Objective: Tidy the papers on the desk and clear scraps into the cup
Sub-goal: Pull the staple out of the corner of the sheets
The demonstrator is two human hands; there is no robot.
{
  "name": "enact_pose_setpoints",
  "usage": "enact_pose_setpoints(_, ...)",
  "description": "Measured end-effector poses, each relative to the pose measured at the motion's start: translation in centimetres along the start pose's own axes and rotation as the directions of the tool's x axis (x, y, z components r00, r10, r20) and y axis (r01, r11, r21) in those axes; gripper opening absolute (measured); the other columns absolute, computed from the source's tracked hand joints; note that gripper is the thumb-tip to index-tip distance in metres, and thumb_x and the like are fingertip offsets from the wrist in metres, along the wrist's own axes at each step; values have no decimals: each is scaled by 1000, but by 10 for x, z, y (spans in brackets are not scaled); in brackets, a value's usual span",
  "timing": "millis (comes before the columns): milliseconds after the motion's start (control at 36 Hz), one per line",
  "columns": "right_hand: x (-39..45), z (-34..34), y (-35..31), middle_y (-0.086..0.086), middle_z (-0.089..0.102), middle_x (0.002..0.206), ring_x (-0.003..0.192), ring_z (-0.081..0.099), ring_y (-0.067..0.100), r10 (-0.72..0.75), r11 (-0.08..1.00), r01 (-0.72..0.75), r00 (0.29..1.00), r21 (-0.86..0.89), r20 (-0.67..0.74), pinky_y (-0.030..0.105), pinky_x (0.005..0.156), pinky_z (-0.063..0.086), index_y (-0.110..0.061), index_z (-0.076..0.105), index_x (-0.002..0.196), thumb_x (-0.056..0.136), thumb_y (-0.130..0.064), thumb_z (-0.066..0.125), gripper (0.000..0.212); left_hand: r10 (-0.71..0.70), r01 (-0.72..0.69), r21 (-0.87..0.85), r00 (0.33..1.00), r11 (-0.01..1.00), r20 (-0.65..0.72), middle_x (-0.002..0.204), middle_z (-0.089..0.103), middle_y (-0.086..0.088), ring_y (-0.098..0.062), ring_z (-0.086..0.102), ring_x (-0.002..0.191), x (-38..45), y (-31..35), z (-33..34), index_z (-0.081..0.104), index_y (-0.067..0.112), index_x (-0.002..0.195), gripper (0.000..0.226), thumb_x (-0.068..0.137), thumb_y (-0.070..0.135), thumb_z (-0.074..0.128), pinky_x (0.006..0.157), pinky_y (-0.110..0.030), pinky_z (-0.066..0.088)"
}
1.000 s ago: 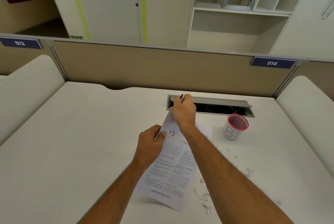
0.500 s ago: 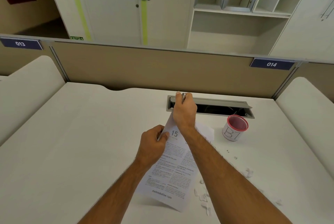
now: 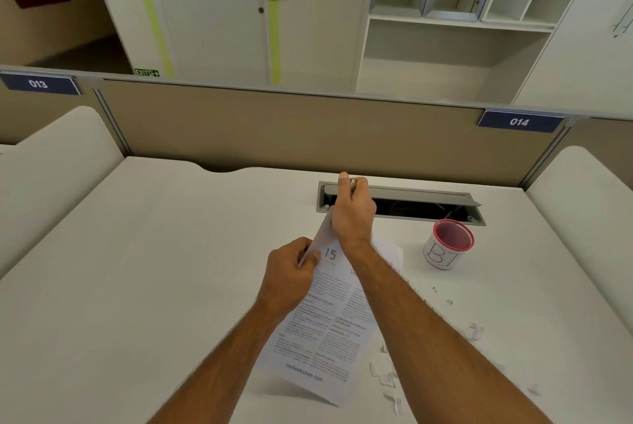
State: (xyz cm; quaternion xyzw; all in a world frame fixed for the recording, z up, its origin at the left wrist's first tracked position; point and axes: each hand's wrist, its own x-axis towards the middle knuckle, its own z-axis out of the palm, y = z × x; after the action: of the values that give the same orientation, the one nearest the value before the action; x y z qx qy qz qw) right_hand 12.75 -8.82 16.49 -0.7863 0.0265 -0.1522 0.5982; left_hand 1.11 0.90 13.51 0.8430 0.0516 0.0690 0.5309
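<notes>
At frame centre, left hand (image 3: 291,278) and right hand (image 3: 352,214) pinch a printed page (image 3: 322,327) (lifted); scraps (image 3: 385,372) await the cup (image 3: 448,245).

Bright, even light; edges bowed

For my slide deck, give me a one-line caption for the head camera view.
Both hands, left hand and right hand, hold a printed page above the desk, scraps and cup nearby.

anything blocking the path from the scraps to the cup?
Nothing visible. The scraps lie on bare desk near the front edge; the cup stands open further back. Only the right hand's forearm crosses above that stretch.
</notes>
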Motion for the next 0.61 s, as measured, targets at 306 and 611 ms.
enact_pose_setpoints(306,16,-9,1,-4,51,70,60,53,6,126,977,-107,987,182,-97,26,55,51,-12,49,90,104,-45,38,38,-51,51,-10,998,999,-25,97,72,10,-13,73,68,10,-14,-7,60,20,92,12,97,31,60,56,-18,57)
enact_pose_setpoints(611,45,-27,7,0,59,83,76,63,19,327,930,-278,925,242,-194,30,56,51,-15,52,103,104,-48,34,38,-46,50,38,995,998,-92,97,73,11,-16,73,69,33,-18,-30,60,21,89,15,95,34,61,53,-16,56)
